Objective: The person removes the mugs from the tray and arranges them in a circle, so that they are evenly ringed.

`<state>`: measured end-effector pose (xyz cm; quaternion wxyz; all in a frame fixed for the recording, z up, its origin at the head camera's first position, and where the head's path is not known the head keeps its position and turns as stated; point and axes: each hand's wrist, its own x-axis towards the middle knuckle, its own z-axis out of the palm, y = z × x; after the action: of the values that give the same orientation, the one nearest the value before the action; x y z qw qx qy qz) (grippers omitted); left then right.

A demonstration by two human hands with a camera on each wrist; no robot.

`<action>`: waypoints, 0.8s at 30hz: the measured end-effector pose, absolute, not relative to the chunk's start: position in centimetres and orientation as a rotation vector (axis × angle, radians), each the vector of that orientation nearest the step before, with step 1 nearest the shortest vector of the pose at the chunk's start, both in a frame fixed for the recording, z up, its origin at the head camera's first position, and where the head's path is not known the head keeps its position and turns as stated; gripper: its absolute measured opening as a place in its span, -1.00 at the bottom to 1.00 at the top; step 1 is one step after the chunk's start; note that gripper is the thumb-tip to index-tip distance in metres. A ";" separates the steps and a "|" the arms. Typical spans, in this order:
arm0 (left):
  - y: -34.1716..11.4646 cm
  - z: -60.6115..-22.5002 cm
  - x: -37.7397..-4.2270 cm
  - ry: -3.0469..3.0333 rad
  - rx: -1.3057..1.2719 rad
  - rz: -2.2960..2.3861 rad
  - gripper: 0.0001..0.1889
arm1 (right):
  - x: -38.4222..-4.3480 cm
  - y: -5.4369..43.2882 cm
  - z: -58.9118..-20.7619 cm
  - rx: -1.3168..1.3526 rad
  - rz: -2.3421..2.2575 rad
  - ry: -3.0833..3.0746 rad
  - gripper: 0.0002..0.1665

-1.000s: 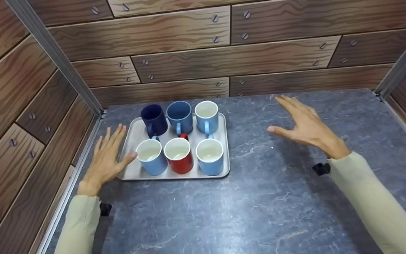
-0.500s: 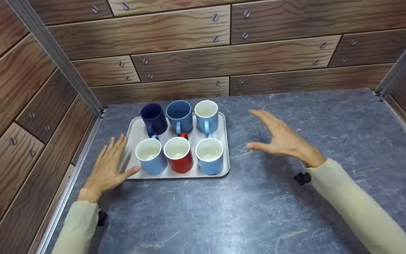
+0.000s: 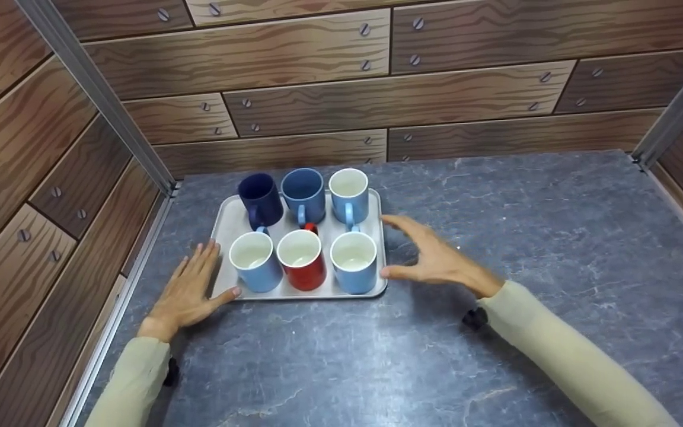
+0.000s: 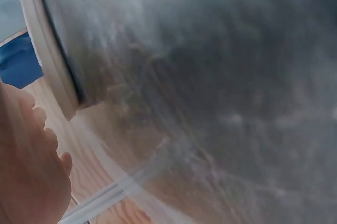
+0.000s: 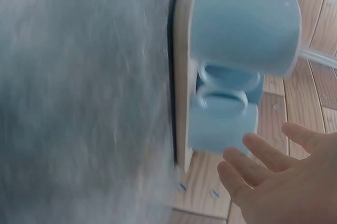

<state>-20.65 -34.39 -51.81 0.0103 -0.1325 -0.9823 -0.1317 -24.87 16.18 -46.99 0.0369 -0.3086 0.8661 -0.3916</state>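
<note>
A pale tray [image 3: 227, 225] bears two rows of mugs. The back row holds a navy mug [image 3: 264, 204], a medium blue mug [image 3: 312, 201] and a light blue mug [image 3: 357, 204]; in front stand a light blue mug [image 3: 262, 276], a red mug [image 3: 306, 276] and another light blue mug [image 3: 355, 279]. My left hand [image 3: 186, 296] lies along the tray's left edge, fingers straight, thumb at the front-left corner. At the right edge is my right hand [image 3: 436, 258], thumb and fingers spread apart. Whether it touches the rim, I cannot tell. The right wrist view shows its fingers [image 5: 258, 158] extended.
The tray lies on a grey marbled table [image 3: 329, 362], near the back left. Wood-patterned panels [image 3: 306, 65] close off the back and sides. A metal corner post [image 3: 110, 107] stands behind the tray on the left.
My right hand has moved left and slightly toward me, up to the tray's right edge. My left hand has slid a little nearer along the left edge. Tray and mugs stay put.
</note>
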 end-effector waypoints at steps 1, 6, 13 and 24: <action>-34.4 -51.9 -20.7 -3.073 -0.414 -0.404 0.14 | -24.8 15.8 -47.2 -0.953 -1.222 2.643 0.28; -34.2 -52.1 -20.7 -3.095 -0.431 -0.364 0.15 | -24.6 13.9 -48.3 -1.023 -1.376 2.541 0.27; -34.2 -52.3 -20.8 -3.121 -0.446 -0.331 0.17 | -24.5 12.2 -49.0 -0.984 -1.514 2.440 0.26; -34.7 -52.4 -20.7 -3.131 -0.466 -0.342 0.19 | -24.9 11.0 -49.5 -0.924 -1.625 2.318 0.23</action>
<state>-20.71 -34.66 -52.40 -0.0212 -0.1462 -0.9832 -0.1073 -24.91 11.01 -49.54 0.0818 -0.3092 0.7758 -0.5439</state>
